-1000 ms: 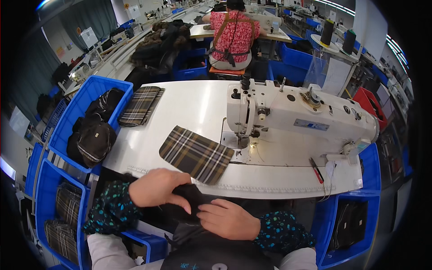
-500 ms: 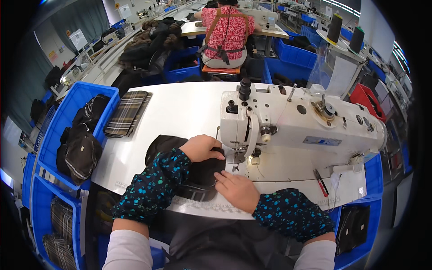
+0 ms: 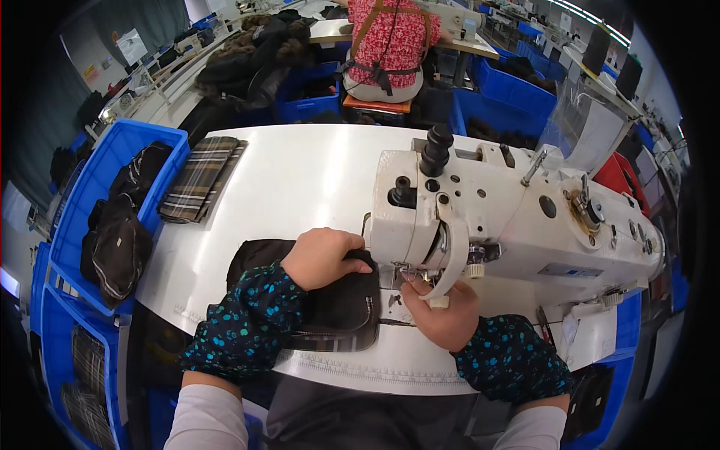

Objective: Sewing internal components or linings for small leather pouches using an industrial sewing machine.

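Black pouch, white sewing machine

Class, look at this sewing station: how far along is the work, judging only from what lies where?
Done: the dark fabric piece lies flat on the white table, its edge at the sewing machine. In hand: the left hand presses it down, while the right hand reaches under the machine head near the needle. Left: no stitching can be made out; folded plaid pieces wait beside the blue bin.
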### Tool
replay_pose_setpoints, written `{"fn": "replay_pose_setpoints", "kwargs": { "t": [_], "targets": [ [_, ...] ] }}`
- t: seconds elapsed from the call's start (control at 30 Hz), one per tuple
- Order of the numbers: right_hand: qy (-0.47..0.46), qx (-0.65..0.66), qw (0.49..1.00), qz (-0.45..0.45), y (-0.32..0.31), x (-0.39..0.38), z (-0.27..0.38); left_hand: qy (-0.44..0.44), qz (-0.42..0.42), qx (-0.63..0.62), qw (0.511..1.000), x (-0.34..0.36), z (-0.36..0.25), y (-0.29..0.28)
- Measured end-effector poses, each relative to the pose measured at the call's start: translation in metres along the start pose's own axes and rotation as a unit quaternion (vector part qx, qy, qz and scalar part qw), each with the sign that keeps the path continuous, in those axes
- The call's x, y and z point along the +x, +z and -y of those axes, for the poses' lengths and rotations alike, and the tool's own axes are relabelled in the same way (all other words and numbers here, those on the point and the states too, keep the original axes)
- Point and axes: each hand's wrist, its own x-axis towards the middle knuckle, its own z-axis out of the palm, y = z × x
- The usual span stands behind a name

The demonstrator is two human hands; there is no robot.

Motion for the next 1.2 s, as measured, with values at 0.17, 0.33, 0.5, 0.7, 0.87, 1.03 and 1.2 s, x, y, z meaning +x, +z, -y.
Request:
{"fn": "replay_pose_setpoints", "kwargs": {
  "t": [0.17, 0.33, 0.5, 0.7, 0.87, 1.03, 1.2],
  "targets": [
    [-0.029, -0.030, 0.999, 0.004, 0.016, -0.013, -0.003, 0.029, 0.055, -0.022, 0.998, -0.001, 0.006, -0.008],
    [-0.117, 0.045, 0.991, 0.050, -0.006, 0.007, 0.023, 0.020, 0.028, 0.015, 0.999, -0.003, -0.002, -0.005],
    [-0.121, 0.026, 0.991, 0.048, 0.001, 0.003, 0.047, 0.021, -0.001, 0.060, 0.998, -0.010, -0.016, 0.001],
    [-0.123, 0.015, 0.990, 0.061, -0.002, -0.003, 0.056, -0.008, -0.013, 0.070, 0.997, -0.018, -0.037, -0.007],
    [-0.109, 0.016, 0.992, 0.068, -0.006, -0.003, 0.058, -0.017, -0.018, 0.051, 0.998, -0.019, -0.042, -0.011],
    [-0.102, 0.017, 0.993, 0.061, -0.006, -0.004, 0.059, 0.023, -0.054, 0.021, 0.998, -0.020, -0.033, -0.003],
    [-0.101, 0.008, 0.991, 0.084, -0.009, -0.003, 0.062, 0.015, -0.053, 0.057, 0.997, -0.019, -0.034, 0.000]
  ]
}}
